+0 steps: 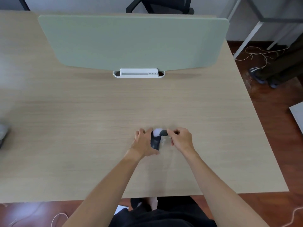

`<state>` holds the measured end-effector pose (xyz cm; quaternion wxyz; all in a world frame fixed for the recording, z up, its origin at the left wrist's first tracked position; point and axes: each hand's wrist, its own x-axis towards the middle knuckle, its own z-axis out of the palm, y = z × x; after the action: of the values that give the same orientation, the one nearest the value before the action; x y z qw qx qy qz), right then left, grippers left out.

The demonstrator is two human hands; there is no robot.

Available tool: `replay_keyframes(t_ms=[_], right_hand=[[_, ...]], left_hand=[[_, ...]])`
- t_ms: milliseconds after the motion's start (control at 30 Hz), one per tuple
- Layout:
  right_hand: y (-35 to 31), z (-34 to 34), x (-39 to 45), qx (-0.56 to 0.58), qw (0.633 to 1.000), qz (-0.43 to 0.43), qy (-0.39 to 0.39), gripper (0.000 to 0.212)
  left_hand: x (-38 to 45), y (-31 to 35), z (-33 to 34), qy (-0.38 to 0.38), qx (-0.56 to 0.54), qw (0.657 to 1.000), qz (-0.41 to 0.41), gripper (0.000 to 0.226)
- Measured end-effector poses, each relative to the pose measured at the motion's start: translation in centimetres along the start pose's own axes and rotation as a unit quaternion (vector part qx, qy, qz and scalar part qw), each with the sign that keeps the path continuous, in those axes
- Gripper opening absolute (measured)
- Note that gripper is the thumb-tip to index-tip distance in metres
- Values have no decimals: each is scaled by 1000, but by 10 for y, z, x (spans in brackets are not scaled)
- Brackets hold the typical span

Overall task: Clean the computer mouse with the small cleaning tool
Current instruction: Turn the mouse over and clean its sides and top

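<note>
A dark computer mouse [155,141] lies on the wooden desk [82,120], right of centre near the front. My left hand [144,141] grips it from its left side. My right hand [181,138] is closed on the dark handle of a small cleaning tool [163,132]. The tool's white fluffy tip [157,131] rests against the far end of the mouse. A small pale object [163,141] lies on the desk between my hands, too blurred to identify.
A pale green divider panel [133,43] stands across the back of the desk, with a white holder [139,73] at its base. A grey object [3,133] sits at the left edge. The desk's right edge drops to a wooden floor with loose cables [260,54].
</note>
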<state>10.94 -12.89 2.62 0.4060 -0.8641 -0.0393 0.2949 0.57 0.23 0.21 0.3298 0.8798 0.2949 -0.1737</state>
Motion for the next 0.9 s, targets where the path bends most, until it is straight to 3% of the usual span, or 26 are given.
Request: replay_keyframes(t_ms=[167,300,433,500,667,800,900], right_hand=[[13,1,-8,-55,995,49,-67,19],[7,-3,-4,-86,995,43,-37,15],[-3,-2,-6,-30,999,4,-43,12],[1,2,-7,-56,997,-7,-45,9],[10,1,-7,-102,992,-42,59,8],[7,-3,-6,-72,996,-42,-39,6],[12,2,-4,-73,995,-70,-13,7]], left_hand=[[-10,7,9,40,-99,993,-42,75],[-12,10,6,53,-111,991,-58,64],[-15,10,2,54,-106,991,-65,68],[-17,11,1,55,-101,991,-64,71],[-20,14,-4,43,-94,992,-73,78],[-20,16,-7,45,-110,990,-76,71],[-21,14,-5,41,-112,990,-80,76]])
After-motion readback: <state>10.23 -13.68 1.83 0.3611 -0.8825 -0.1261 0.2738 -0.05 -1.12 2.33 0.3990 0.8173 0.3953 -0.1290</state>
